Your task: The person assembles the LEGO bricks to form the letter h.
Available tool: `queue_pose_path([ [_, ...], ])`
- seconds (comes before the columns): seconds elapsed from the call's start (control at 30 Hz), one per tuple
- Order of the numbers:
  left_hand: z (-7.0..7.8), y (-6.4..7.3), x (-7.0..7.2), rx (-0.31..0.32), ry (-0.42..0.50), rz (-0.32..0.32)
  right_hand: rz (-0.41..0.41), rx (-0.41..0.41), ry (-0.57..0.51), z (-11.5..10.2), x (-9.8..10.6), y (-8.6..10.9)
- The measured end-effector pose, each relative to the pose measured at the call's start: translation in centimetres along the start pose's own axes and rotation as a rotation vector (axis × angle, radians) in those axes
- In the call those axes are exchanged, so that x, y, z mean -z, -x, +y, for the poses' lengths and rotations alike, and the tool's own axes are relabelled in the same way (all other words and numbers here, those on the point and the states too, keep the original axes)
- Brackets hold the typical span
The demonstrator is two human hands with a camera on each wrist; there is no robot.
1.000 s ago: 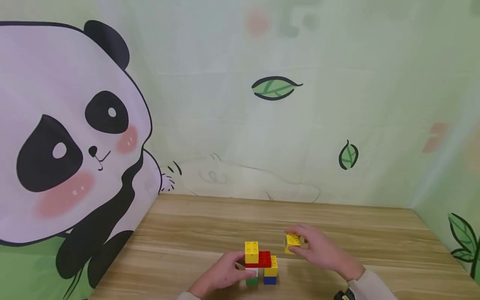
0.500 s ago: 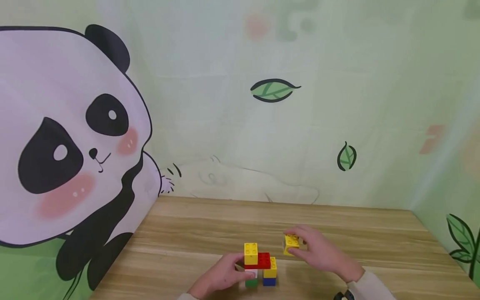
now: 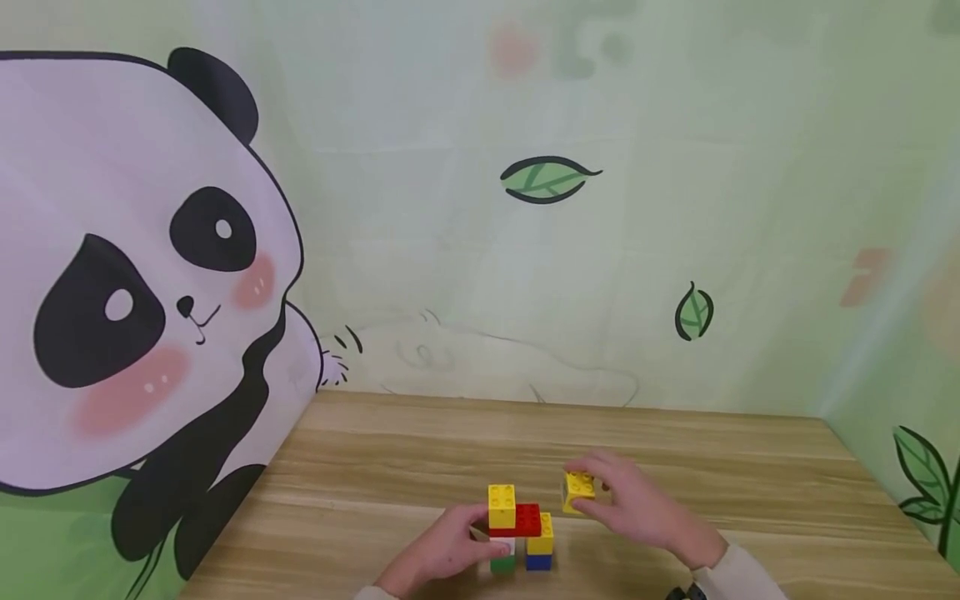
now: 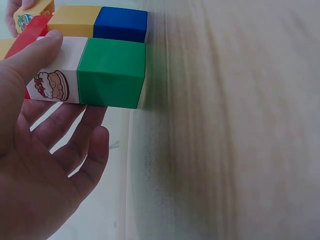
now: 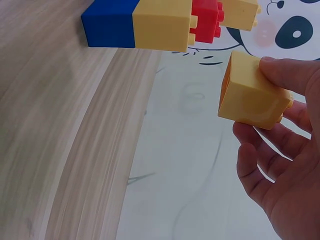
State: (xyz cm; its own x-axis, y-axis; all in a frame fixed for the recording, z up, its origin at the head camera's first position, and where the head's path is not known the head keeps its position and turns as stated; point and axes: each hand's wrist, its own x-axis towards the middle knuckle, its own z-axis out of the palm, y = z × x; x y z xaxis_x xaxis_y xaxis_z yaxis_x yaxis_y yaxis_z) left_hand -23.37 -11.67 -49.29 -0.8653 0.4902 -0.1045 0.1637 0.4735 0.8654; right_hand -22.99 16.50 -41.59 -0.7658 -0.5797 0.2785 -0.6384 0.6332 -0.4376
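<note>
Toy building bricks form a small bridge on the table. Its left column has a green brick (image 4: 112, 72) at the bottom and a white brick (image 4: 62, 75) with a cake picture above it. A blue brick (image 3: 538, 562) and a yellow brick (image 3: 539, 544) make the right column. Across both lies a red brick (image 3: 528, 520), with another yellow brick (image 3: 502, 507) on its left end. My left hand (image 3: 447, 543) grips the left column, thumb on the white brick. To the right of the bridge, my right hand (image 3: 637, 504) pinches a loose yellow brick (image 5: 255, 90) above the table.
The wooden table (image 3: 405, 450) runs back to a pale green cloth backdrop (image 3: 420, 208). A large panda (image 3: 150, 250) and leaves are printed on the cloth. Something dark (image 3: 686, 592) shows by the right sleeve at the lower edge.
My right hand has moved slightly left with the loose yellow brick, closer to the bridge. My left hand keeps its grip on the left column.
</note>
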Motion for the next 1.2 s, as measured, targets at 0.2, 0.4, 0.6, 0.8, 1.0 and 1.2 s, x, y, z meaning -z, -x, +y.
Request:
queue_pose_path([
  [0.2, -0.1, 0.0, -0.1, -0.006, 0.008, 0.003, 0.004, 0.002, 0.010, 0.1, -0.2, 0.1],
  [0.4, -0.1, 0.1, 0.0, -0.002, 0.019, -0.003, 0.000, 0.015, 0.017, 0.0, -0.4, 0.1],
  [0.6, 0.0, 0.3, 0.0, 0.004, 0.023, -0.006, -0.002, 0.023, 0.013, 0.0, -0.6, 0.1],
  [0.8, -0.1, 0.2, -0.1, -0.004, 0.018, -0.002, -0.005, 0.021, 0.010, -0.1, -0.7, 0.0],
  [1.0, -0.1, 0.2, -0.1, -0.013, 0.013, 0.008, 0.006, 0.031, 0.003, 0.2, -1.4, 0.1],
  [1.2, -0.4, 0.0, -0.2, -0.028, 0.005, 0.013, -0.017, 0.040, -0.048, 0.4, -2.0, 0.3],
])
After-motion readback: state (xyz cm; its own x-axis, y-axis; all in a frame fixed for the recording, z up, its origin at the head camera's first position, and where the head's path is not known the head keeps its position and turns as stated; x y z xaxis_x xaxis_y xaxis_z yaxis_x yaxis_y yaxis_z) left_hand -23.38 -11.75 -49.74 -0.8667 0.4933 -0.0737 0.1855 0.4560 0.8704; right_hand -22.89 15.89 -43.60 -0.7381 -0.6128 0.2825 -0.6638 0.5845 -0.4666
